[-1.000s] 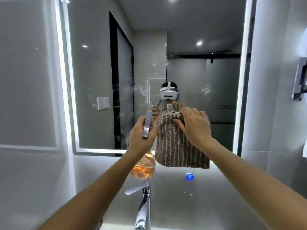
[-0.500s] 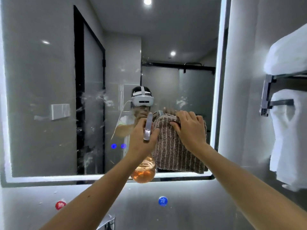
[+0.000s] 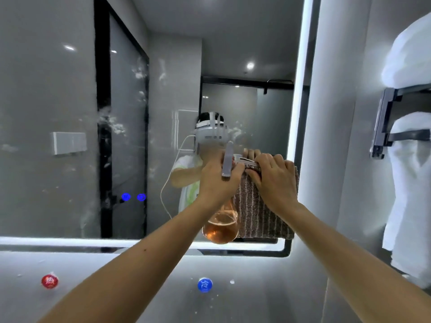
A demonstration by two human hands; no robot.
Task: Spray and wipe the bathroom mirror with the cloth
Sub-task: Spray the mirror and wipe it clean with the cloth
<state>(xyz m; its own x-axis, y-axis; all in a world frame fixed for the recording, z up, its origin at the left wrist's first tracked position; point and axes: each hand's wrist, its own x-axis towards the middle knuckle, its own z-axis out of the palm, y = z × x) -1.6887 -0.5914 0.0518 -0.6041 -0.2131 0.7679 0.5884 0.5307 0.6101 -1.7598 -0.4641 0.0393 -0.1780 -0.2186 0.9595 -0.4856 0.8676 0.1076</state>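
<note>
The bathroom mirror fills the wall ahead, lit along its right and bottom edges, with white streaks and spots across the glass. My left hand grips a clear spray bottle holding amber liquid, its silver trigger head sticking up above my fingers. My right hand holds the top edge of a brown striped cloth, which hangs down in front of the mirror's lower right corner. Both hands are close together, almost touching.
White towels hang on a dark rack on the right wall. Below the mirror the wall carries a red sticker and a blue sticker. The mirror reflects a person wearing a headset.
The view has tilted up and to the right, so the tap has dropped out of sight and the towel rack came in. Both hands keep their grip, raised a little toward the mirror.
</note>
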